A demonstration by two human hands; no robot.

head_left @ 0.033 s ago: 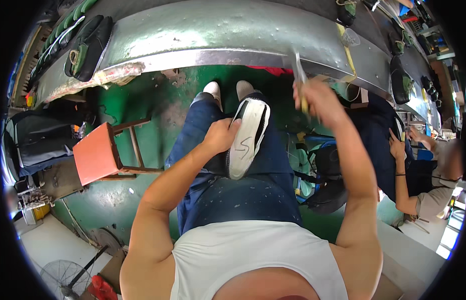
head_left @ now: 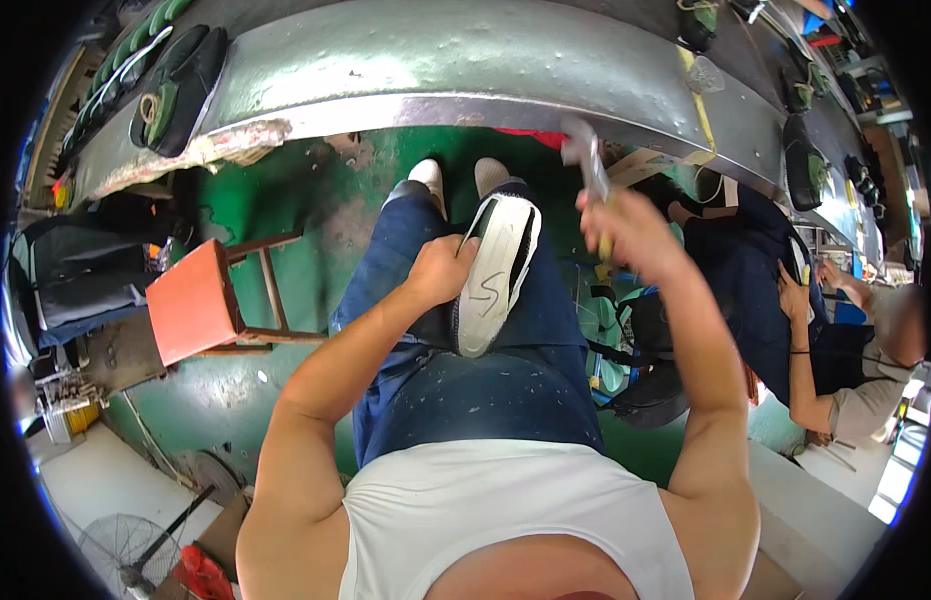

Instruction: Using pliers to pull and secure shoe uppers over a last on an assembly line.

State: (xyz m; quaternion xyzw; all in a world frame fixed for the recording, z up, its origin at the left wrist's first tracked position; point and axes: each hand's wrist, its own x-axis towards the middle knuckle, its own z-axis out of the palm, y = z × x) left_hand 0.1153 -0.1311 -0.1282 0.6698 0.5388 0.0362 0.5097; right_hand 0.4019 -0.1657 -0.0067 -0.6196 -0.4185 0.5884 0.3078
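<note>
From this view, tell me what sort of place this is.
Probably a shoe workshop: the left hand holds a pale-soled shoe, the right hand grips a hammer, and dark shoes sit on the metal bench.

Our metal bench (head_left: 435, 62) carries dark shoes (head_left: 190, 95), leftward beyond our left hand (head_left: 443, 271), rightward beyond our right hand (head_left: 630, 235); on our green floor (head_left: 225, 410), left of both, stands an orange stool (head_left: 193, 312).

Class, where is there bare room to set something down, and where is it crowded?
Bare: the metal bench between the black shoes at left and the yellow strip; green floor between the orange stool and left leg. Crowded: the lap, where the left hand holds a white-soled shoe.
</note>
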